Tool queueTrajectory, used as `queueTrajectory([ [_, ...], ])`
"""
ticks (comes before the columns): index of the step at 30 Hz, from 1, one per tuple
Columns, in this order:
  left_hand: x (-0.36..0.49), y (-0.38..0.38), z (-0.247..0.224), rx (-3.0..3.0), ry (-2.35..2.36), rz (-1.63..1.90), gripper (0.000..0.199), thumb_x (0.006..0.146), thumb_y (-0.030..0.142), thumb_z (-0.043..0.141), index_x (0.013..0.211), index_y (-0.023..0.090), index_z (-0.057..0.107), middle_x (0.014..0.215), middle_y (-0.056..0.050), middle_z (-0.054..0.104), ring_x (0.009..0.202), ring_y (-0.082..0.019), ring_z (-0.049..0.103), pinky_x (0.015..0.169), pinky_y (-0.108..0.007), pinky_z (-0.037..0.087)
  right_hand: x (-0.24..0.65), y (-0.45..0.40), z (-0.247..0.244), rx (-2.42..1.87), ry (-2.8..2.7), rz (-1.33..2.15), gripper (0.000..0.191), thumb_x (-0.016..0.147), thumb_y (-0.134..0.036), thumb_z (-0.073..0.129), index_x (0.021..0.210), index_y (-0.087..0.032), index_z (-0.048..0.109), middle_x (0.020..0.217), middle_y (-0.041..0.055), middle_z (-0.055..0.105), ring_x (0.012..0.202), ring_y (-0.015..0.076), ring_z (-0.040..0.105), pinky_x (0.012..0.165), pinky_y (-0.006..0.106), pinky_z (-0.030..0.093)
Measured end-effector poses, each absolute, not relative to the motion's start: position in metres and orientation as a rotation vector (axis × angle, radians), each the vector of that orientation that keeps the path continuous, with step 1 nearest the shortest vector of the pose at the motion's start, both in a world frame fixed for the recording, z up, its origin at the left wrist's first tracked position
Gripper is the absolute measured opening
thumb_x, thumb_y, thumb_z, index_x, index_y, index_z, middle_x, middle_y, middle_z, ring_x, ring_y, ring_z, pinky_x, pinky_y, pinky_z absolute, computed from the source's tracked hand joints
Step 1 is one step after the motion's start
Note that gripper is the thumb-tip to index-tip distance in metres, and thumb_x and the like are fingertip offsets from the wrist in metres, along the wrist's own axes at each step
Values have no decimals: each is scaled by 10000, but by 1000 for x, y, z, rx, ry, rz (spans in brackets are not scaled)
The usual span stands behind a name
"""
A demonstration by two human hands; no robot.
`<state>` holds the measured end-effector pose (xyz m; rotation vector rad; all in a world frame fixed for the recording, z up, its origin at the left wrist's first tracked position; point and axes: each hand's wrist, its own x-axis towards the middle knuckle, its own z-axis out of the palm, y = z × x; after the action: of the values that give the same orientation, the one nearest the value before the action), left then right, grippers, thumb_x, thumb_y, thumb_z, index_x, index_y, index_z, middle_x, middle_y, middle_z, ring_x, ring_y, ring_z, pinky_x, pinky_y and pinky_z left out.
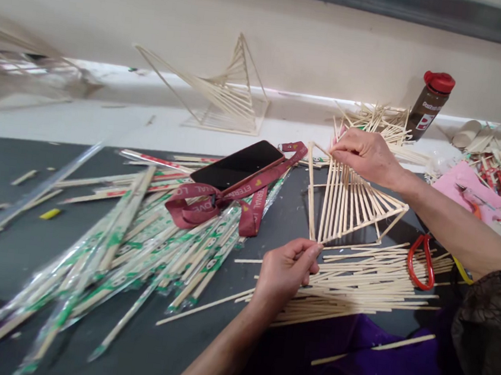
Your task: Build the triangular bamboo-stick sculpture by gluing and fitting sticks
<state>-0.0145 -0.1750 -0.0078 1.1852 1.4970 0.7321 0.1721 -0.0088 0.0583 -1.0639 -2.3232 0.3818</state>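
A framework of thin wooden sticks [350,207], with many sticks side by side, stands on the dark table right of the middle. My right hand [368,155] pinches a stick end at its top edge, thumb and fingers together. At the lower corner, the closed fingertips of my left hand [287,272] grip the near end of the sticks. Loose sticks [356,288] lie in a spread below the framework, beside and under my left hand. Any small joint between my fingertips is hidden.
A phone [238,165] with a red lanyard [252,208] lies on wrapped chopsticks [104,255]. Red-handled scissors [421,262] are near my right forearm. Behind stand another stick model [224,92] and a bottle [430,105]. Purple cloth [361,366] lies at the front.
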Motion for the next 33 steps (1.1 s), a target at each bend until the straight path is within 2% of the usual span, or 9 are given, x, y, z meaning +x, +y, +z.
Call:
queueTrajectory([
  [13,-13,-172,-3,1189,1470,715,266,799,405,562,753,163,663,515,28,598,378,-50,438,391,-179,329,173,-9,56,-1010,-2263,379,175,852,-238,549,740,-195,676,767,9,622,789,147,574,836,323,441],
  [22,-16,-169,-3,1104,1366,674,266,802,367,558,858,137,678,549,12,610,391,-56,455,387,-180,313,172,-11,60,-997,-2289,336,178,863,-251,557,707,-212,634,745,14,627,769,156,573,756,309,451],
  [33,-12,-169,2,1230,1487,611,240,812,359,527,711,167,631,483,31,586,368,-58,446,404,-188,335,171,-6,57,-936,-2282,281,151,823,-168,600,684,-205,645,698,-8,619,689,122,558,690,290,438],
])
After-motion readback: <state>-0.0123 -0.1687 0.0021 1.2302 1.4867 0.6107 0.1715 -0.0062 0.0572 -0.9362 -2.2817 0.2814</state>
